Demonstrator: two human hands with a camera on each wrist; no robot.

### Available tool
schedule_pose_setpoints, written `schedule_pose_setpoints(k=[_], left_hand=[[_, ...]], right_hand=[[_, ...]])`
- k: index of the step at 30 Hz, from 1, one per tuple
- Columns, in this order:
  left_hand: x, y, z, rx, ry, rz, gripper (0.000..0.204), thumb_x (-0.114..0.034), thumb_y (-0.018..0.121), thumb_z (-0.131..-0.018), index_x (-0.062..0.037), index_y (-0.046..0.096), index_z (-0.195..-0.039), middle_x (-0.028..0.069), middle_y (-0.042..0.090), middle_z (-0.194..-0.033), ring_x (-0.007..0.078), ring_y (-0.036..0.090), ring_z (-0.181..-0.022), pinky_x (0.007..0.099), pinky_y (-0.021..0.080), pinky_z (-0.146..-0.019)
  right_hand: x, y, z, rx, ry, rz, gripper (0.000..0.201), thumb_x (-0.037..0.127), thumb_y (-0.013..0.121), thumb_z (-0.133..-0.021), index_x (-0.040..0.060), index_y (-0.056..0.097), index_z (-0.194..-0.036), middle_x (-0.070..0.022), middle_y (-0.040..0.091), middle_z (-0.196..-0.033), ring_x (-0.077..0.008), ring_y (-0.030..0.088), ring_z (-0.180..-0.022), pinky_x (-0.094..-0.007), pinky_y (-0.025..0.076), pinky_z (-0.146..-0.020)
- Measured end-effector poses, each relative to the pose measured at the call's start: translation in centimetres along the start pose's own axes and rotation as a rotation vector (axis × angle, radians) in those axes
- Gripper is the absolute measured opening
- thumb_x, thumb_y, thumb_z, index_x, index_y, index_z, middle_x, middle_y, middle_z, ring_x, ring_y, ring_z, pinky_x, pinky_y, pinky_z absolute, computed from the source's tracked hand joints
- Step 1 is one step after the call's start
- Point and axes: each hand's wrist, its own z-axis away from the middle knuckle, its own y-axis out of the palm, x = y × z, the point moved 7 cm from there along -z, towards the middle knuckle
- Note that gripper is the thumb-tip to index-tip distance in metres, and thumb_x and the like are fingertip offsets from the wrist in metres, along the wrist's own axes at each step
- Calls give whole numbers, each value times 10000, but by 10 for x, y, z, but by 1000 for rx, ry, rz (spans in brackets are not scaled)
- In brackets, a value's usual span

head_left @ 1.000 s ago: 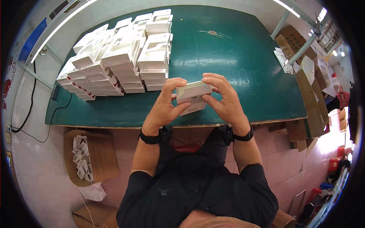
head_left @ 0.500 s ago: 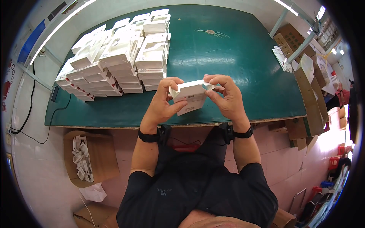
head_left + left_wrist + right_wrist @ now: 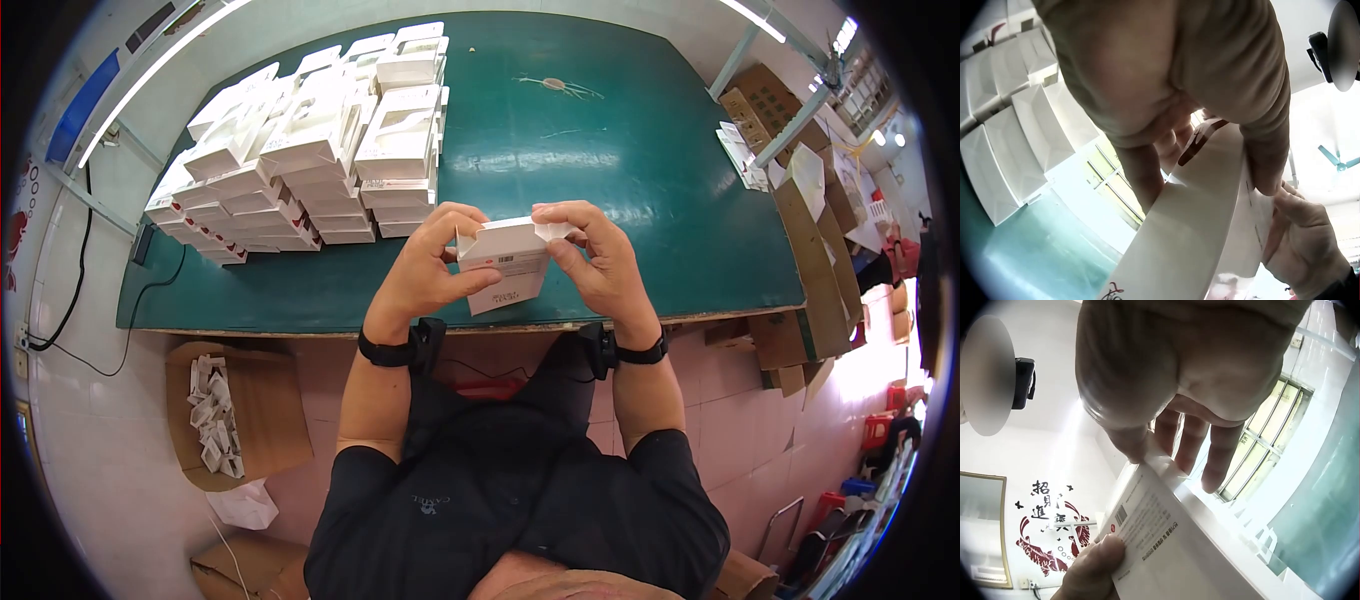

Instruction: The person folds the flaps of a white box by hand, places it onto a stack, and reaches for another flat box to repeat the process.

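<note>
Green table [image 3: 620, 190]; stacked white boxes [image 3: 310, 150] at left; flat cartons [image 3: 745, 155] at right edge

Both arms are bent and reach forward, with the hands close together in front of the chest. The left hand [image 3: 425, 268] has curled fingers on top and its thumb pressed below, in a pinching grip. The right hand [image 3: 597, 262] does the same, facing it. Each wrist wears a black band.

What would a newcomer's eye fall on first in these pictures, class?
First, the white carton held above the near edge of the green table, gripped by the left hand and the right hand. Next, the stacks of white boxes piled at the table's far left.
</note>
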Motion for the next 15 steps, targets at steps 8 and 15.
schedule_pose_setpoints(k=[8,15], left_hand=[[-3,1,2,3,52,2,422,-53,917,-792,-72,650,-1119,70,560,-1282,145,582,-1124,295,508,-901],[-9,5,4,48,66,-44,416,-87,933,-783,-80,668,-1103,64,552,-1276,165,570,-1133,309,501,-916]], right_hand=[[-19,1,5,-104,-27,-154,424,62,698,-1021,51,530,-1410,-135,672,-1356,-201,647,-1219,-376,544,-1008],[-14,0,4,-88,-77,-82,280,108,742,-1001,39,648,-1255,-143,717,-1280,-205,684,-1141,-357,562,-967]])
